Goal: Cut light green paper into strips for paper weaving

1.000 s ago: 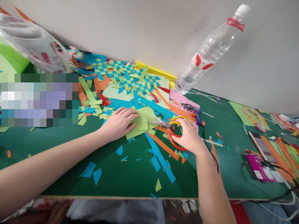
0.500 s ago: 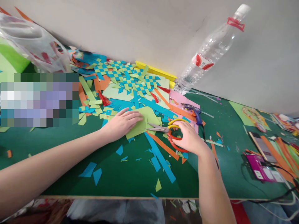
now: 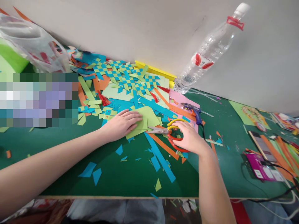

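Observation:
My left hand [image 3: 123, 122] lies flat, fingers stretched out, over light green paper [image 3: 151, 116] on the table. My right hand [image 3: 188, 137] is closed round the scissors [image 3: 161, 130], which have one yellow and one red-orange handle. Their blades point left and are slightly apart, with the tips at the paper's right edge. Whether paper lies between the blades I cannot tell. Under and below the scissors run an orange strip [image 3: 164, 146] and a long blue strip [image 3: 161, 158]. Behind my left hand is a pile of woven blue-and-green paper pieces [image 3: 128, 77], some with red tassels.
A plastic bottle [image 3: 207, 53] stands against the wall at the back right. A purple glue gun [image 3: 196, 113] with a cord lies behind my right hand. Farther right are a phone [image 3: 261, 146] and a magenta box [image 3: 257, 166]. A plastic bag [image 3: 35, 40] stands at left; paper scraps litter the table.
The scissor blades have come closer together, the upper one dropping toward the lower. My left hand has barely moved on the green paper.

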Demonstrator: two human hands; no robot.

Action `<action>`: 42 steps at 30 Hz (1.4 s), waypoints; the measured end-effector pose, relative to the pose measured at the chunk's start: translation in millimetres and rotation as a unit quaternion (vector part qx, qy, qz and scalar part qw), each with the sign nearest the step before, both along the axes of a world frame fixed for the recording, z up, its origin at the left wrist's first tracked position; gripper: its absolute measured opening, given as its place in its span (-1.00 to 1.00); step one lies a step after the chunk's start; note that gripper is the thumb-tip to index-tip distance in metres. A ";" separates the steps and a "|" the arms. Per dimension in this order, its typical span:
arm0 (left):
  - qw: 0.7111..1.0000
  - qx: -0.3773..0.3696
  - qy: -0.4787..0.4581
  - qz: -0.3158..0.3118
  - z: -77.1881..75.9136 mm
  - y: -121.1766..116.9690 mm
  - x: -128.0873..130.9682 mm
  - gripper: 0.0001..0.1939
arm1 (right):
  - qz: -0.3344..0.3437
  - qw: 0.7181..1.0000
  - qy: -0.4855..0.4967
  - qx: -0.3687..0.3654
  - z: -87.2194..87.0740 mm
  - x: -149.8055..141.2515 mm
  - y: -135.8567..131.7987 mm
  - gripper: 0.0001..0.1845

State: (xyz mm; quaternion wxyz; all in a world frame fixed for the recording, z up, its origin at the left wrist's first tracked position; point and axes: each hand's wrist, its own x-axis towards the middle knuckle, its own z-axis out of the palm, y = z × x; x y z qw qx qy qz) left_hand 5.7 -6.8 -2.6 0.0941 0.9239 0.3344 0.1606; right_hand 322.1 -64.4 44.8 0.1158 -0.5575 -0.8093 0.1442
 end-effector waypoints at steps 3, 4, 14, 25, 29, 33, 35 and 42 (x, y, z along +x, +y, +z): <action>1.000 0.002 -0.004 0.001 0.0 -0.2 -0.1 -0.62 | 0.009 1.000 -0.003 0.004 -0.3 0.0 0.4 -0.54; 1.000 0.002 -0.005 0.001 -0.1 -0.2 -0.1 -0.62 | 0.011 1.000 -0.004 0.005 -0.4 -0.3 0.5 -0.54; 1.000 0.002 0.003 -0.002 -0.6 -0.1 -0.1 -0.62 | 0.010 1.000 -0.009 0.006 0.9 -6.6 -0.8 -0.58; 1.000 0.002 0.015 -0.003 0.3 -0.1 -0.4 -0.61 | -0.012 1.000 -0.013 0.004 2.5 0.0 -0.5 -0.57; 1.000 0.003 0.015 -0.003 0.7 -0.1 -0.3 -0.61 | -0.006 1.000 -0.011 0.025 2.4 2.9 -0.1 -0.58; 1.000 0.000 0.011 -0.005 0.8 0.1 -0.4 -0.61 | -0.001 0.999 -0.004 0.041 2.7 4.5 0.4 -0.58; 1.000 -0.001 0.013 -0.006 0.6 0.3 -0.5 -0.61 | -0.003 0.999 -0.005 0.035 3.2 3.9 0.4 -0.58; 1.000 -0.002 0.017 -0.003 -1.0 0.8 -0.9 -0.61 | -0.001 1.000 -0.011 -0.019 5.6 -1.0 -1.0 -0.55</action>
